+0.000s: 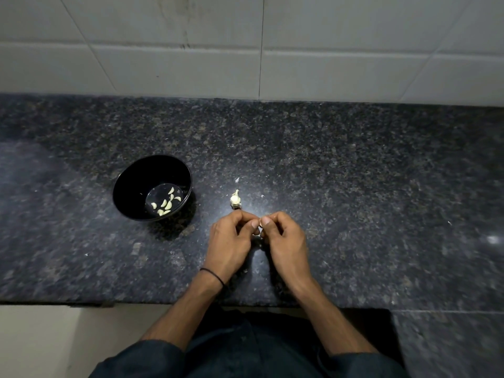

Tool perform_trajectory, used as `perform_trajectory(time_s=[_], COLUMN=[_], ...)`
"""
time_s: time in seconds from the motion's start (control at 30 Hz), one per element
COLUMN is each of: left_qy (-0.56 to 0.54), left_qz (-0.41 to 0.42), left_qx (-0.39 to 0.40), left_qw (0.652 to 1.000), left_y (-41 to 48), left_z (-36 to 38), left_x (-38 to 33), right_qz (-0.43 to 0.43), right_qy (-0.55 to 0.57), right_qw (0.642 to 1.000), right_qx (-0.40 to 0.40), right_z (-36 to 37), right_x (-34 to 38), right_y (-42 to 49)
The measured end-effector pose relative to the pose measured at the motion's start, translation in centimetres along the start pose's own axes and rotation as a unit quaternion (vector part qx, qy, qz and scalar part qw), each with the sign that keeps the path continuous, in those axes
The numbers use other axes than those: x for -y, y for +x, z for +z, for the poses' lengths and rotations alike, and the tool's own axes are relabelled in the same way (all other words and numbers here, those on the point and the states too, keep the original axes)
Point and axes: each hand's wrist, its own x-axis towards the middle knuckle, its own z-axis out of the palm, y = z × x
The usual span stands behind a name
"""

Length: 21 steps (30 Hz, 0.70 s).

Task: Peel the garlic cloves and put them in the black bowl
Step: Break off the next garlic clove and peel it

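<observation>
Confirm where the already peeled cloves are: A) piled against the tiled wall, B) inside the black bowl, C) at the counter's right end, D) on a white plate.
B: several pale peeled cloves lie on the bottom of the black bowl.

The garlic clove point(260, 230) is almost hidden between the curled fingers of the left hand point(230, 241) and right hand point(283, 238); whether it is peeled, I cannot tell.
</observation>
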Motion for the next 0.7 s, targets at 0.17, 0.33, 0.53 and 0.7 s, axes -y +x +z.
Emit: perform_trajectory(time_s=[0.17, 0.33, 0.53, 0.7], left_qy=[-0.057, -0.131, -0.16, -0.207], left_qz=[-0.03, -0.058, -0.078, -0.101], left_qx=[0.037, 0.045, 0.039, 0.023], left_qw=[0.997, 0.989, 0.983, 0.973], left_y=[0.1, -0.2, -0.1, -0.2], left_z=[0.0, -0.2, -0.3, -0.4], left_x=[0.1, -0.2, 0.3, 0.4], right_qz=[-0.011, 0.009, 0.027, -0.001], right_qy=[-0.043, -0.037, -0.055, -0.068], right_qw=[0.999, 0.999, 0.998, 0.997], right_qx=[-0.011, -0.019, -0.033, -0.023], right_z=[-0.3, 0.0, 0.0, 0.2], right_x=[0.2, 0.1, -0.4, -1.0], right_y=[0.1, 0.3, 0.5, 0.6])
